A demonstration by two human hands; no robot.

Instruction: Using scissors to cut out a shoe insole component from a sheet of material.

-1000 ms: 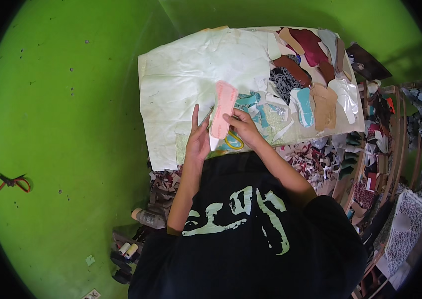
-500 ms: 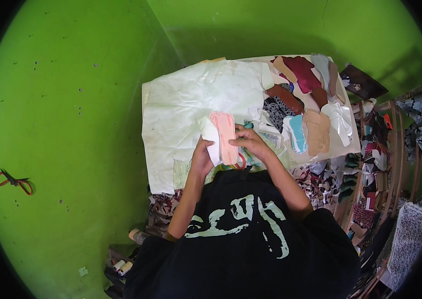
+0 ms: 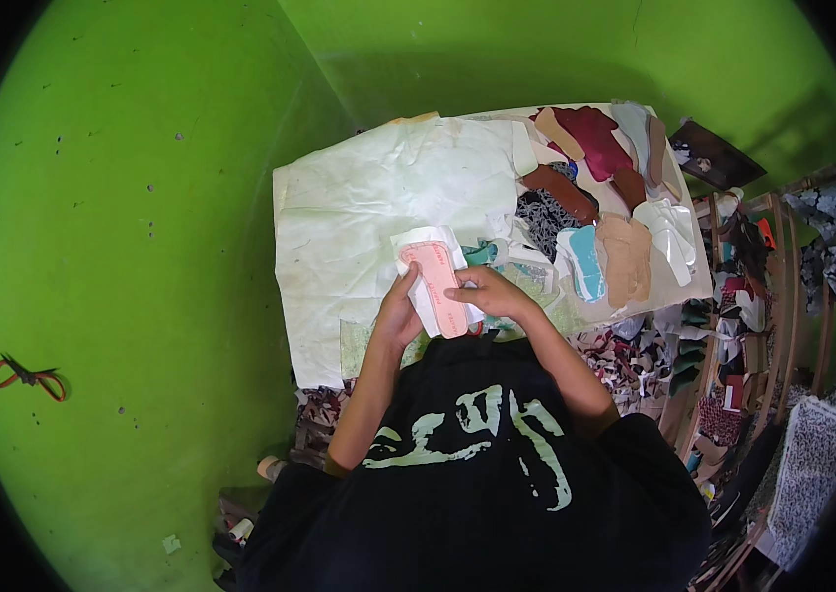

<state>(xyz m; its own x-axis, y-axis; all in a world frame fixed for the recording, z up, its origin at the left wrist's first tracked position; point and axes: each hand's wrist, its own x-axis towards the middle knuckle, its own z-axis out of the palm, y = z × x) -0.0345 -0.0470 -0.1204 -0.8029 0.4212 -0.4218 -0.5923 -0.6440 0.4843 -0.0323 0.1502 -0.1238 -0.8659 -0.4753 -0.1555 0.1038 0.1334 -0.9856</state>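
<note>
A pink insole [image 3: 436, 284] with printing on it lies over a white piece of material [image 3: 452, 243] that shows around its edges. My left hand [image 3: 399, 308] is closed on the left edge of the two, its thumb across the pink face. From the right, my right hand [image 3: 494, 295] grips the opposite edge, thumb on the insole; its other fingers are partly hidden. Both layers are held over the near part of a table spread with a white sheet [image 3: 359, 212]. Just below the right hand, a bit of a red handle [image 3: 478, 328] peeks out.
Cut pieces lie at the table's right: teal and white [image 3: 589, 266], tan [image 3: 625, 259], brown [image 3: 561, 195] and maroon [image 3: 590, 138]. Scissors [image 3: 29, 378] hang on the green wall [image 3: 142, 286] at left. Scrap-filled wooden shelves [image 3: 778, 296] stand at right.
The pink insole has shifted left and tilted, now lying over the white piece instead of beside it. My hands have moved slightly, and more of the white piece shows behind the insole.
</note>
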